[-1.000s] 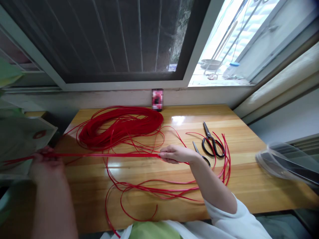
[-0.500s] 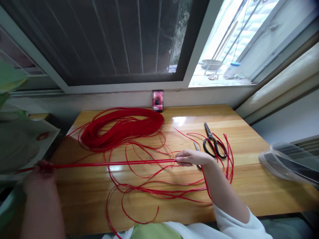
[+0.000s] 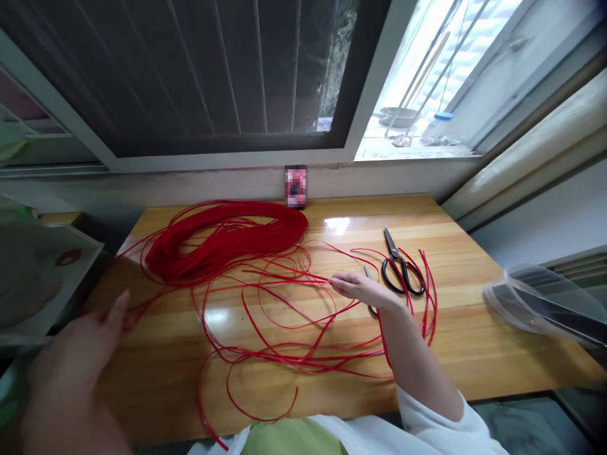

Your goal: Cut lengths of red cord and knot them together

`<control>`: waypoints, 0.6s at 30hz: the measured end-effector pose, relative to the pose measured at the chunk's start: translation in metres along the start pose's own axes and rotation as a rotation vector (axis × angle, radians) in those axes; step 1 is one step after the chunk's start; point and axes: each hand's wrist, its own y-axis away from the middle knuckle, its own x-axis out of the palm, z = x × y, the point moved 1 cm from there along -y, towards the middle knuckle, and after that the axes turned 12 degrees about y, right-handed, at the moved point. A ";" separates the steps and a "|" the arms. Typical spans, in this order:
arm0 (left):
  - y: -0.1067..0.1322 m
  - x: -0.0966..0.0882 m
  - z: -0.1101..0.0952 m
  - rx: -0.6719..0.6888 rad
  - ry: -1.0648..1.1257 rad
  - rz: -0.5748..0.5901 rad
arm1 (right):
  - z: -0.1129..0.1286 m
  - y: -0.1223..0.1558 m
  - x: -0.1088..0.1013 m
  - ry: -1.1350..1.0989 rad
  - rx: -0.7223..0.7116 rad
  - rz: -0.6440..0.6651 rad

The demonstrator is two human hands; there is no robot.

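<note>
Left hand point(image 3: 71, 379) open and empty, fingers spread over the lower-left table. Right hand point(image 3: 363, 289) in a narrow pinch on red cord point(image 3: 222, 243), just beside the scissors point(image 3: 391, 243). Cord lies in a loose coil and loops across the wooden table point(image 3: 455, 360).

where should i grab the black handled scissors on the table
Take the black finger loops of the scissors from the near side with the right hand. The loops lie toward you and the closed blades point toward the window, so the handles come first. Lift clear of the nearby red cord.
</note>
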 end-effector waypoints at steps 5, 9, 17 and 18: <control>0.070 0.044 -0.147 0.547 0.312 -0.034 | 0.005 -0.010 0.015 -0.003 -0.053 -0.007; 0.112 0.113 -0.223 1.174 0.379 0.132 | 0.008 -0.015 0.028 -0.041 -0.118 0.012; 0.110 0.140 -0.235 1.047 0.316 0.379 | 0.016 -0.012 0.034 -0.283 -0.176 0.087; 0.107 0.137 -0.234 1.025 0.406 0.420 | 0.018 -0.011 0.035 -0.309 -0.175 0.083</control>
